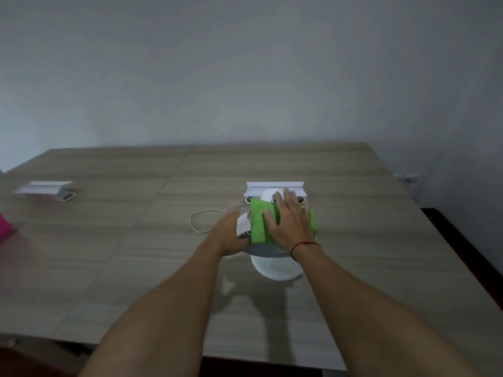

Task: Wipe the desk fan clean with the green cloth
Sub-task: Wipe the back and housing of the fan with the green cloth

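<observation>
Far left of both hands, at the frame edge: a pink item (5, 227), cut off, kind unclear. Past it, well left of the hands, a white box (43, 190) on the table, a thin cable looped at its right end.

Surface: table (109, 268) with a grey-brown wood-grain top, seams dividing it into panels. Behind it a plain pale wall (245, 77), unevenly lit.

Just left of the left hand: a pale cord (198, 221) lying in a loop on the table top.

Left hand (231, 232): fingers fairly straight, laid against the left side of the desk fan (243, 225). It braces the fan and does not wrap it. The image is blurred here.

The fan stands between and under the two hands, its head tilted back, its round white base (275, 270) nearer the person than the hands.

Green cloth (258, 224): draped over the top of the fan head, directly beneath the right palm.

Right hand (291, 221): flat, fingers spread, pressing down on the cloth with nothing pinched. A red string (304, 244) circles the wrist.

Just beyond the right fingertips: a second white box (275, 185).

Far right of the right hand, low on the wall: a socket (407, 177).
</observation>
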Tool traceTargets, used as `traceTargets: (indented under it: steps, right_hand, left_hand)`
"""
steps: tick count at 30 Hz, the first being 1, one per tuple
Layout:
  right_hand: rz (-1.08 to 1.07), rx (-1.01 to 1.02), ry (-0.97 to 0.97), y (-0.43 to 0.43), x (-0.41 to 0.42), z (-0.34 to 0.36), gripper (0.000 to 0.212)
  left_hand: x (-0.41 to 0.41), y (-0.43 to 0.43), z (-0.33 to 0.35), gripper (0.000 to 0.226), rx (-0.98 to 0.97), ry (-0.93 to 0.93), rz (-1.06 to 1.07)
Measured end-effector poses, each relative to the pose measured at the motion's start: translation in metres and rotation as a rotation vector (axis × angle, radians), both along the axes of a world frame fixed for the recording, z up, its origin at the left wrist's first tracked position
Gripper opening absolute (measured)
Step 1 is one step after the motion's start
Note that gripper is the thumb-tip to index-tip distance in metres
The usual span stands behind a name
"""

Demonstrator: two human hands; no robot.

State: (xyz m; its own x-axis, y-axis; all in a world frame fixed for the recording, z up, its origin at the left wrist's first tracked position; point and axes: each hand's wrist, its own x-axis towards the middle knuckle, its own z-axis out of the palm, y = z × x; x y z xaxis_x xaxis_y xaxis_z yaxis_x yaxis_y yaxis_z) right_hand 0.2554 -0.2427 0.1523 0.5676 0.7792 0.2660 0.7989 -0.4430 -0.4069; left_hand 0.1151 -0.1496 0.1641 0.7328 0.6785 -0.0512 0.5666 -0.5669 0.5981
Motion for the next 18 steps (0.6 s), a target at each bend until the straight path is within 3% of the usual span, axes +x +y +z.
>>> traceTargets:
  steps: [3,6,14,18]
  right_hand:
    - [0.009,-0.075,0.046,0.002,-0.004,-0.004,0.074]
    - [-0.01,-0.099,0.001,0.003,-0.006,-0.008,0.082]
    - [-0.03,-0.055,0.037,0.005,-0.004,-0.018,0.053]
    - [-0.054,0.028,0.025,-0.002,0.002,-0.022,0.061]
  left_hand:
    - [0.006,0.0,-0.001,0.071,0.018,-0.08,-0.031]
    - [0.013,0.002,-0.009,0.074,0.018,-0.127,-0.06]
    - [0.017,0.004,-0.018,0.076,0.115,-0.027,-0.038]
    - [0.018,0.006,-0.016,0.069,0.162,0.024,-0.044]
